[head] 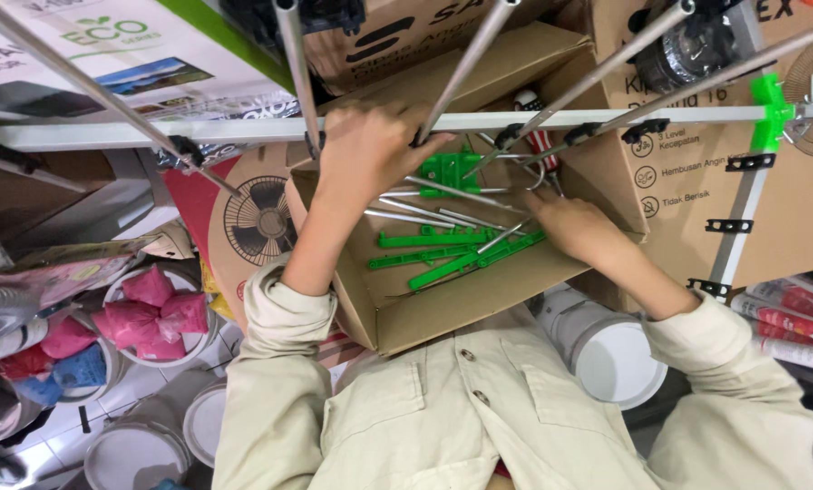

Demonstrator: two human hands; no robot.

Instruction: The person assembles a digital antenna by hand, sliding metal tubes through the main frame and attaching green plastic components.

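Two bare hands work at one open cardboard box [443, 308] that rests against the person's chest. The left hand [365, 150] is curled over the box's far rim, its fingers wrapped about a white bar [606, 118] and the metal rods [465, 68] crossing it there; five such rods fan upward from the bar. The right hand [574, 227] lies inside the box with its fingers bent down among the parts; whether it pinches anything I cannot tell. Just beside its fingertips lie roughly three long green plastic strips [465, 259], and between the two hands sit one green bracket [450, 168] and several thin loose metal rods [415, 213]. The box walls close in near both hands, leaving only the floor between them free. Below the left elbow stands a bucket of pink bags [157, 313], four or so; below the right forearm, one white pail [606, 349].
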